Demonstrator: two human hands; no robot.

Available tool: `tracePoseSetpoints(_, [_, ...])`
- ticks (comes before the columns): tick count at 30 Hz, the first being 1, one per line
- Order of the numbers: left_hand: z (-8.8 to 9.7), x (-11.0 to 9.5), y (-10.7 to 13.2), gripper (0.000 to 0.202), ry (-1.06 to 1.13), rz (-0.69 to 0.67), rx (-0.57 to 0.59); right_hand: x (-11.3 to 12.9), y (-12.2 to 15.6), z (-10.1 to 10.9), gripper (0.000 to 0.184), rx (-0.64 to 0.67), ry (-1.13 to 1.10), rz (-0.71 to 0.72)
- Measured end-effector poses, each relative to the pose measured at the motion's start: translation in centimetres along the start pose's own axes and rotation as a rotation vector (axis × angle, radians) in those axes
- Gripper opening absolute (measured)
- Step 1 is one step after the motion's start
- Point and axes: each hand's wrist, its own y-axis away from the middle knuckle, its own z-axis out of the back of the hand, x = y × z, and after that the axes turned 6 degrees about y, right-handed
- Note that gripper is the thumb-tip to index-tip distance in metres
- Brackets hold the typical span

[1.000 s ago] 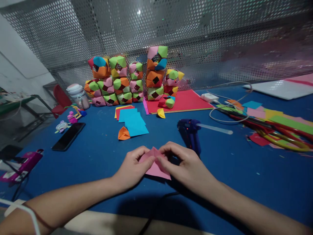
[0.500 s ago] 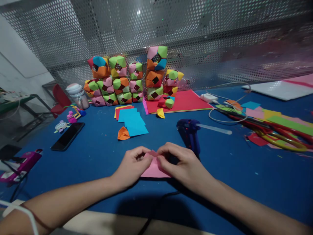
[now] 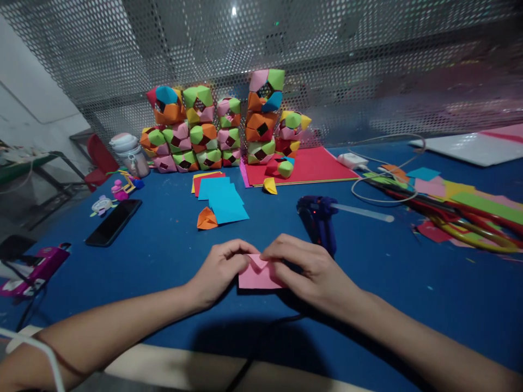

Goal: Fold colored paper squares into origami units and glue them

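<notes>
A small pink paper [image 3: 256,277] lies on the blue table [image 3: 171,245] right in front of me. My left hand [image 3: 218,272] pinches its left upper part with curled fingers. From the other side my right hand [image 3: 304,267] presses and pinches its top edge, where a small corner is folded down. Both hands are closed on the sheet. Just behind my right hand lies a dark blue glue gun [image 3: 318,218] with a clear glue stick.
Stacked coloured paper cubes [image 3: 223,128] stand against the perforated metal wall. Blue square sheets [image 3: 223,198], an orange folded piece [image 3: 206,219], red paper [image 3: 310,166], a phone [image 3: 113,222], a jar [image 3: 129,155], cables and coloured strips [image 3: 461,209] lie around.
The pink paper has gone from tilted and raised to lying flatter on the table, with its top corner folded down. Both hands stayed on it.
</notes>
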Motion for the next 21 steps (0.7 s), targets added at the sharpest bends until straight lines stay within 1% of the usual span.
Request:
tracePoseSetpoints(3, [-0.14, -0.32, 0.07, 0.015, -0.009, -0.011, 0.018, 0.06, 0.01, -0.03, 0.018, 0.003, 0.003, 0.018])
tracePoseSetpoints(7, [-0.43, -0.55, 0.01, 0.013, -0.062, -0.022, 0.025, 0.02, -0.02, -0.19, 0.015, 0.008, -0.015, -0.001])
tracePoseSetpoints(9, [-0.49, -0.43, -0.08, 0.012, -0.09, -0.041, 0.005, -0.02, -0.04, -0.28, 0.014, 0.003, -0.027, -0.036])
tracePoseSetpoints(14, [-0.48, -0.13, -0.2, 0.009, -0.115, -0.084, 0.0, 0.02, -0.18, -0.31, 0.008, 0.004, -0.013, -0.192])
tracePoseSetpoints(17, [-0.46, -0.28, -0.16, 0.01, -0.1, -0.056, -0.004, 0.05, -0.28, -0.23, 0.01, 0.017, -0.026, -0.213])
tracePoseSetpoints(21, [-0.32, -0.53, -0.1, 0.019, -0.143, -0.049, -0.018, -0.01, -0.32, -0.11, 0.011, 0.012, -0.04, -0.242])
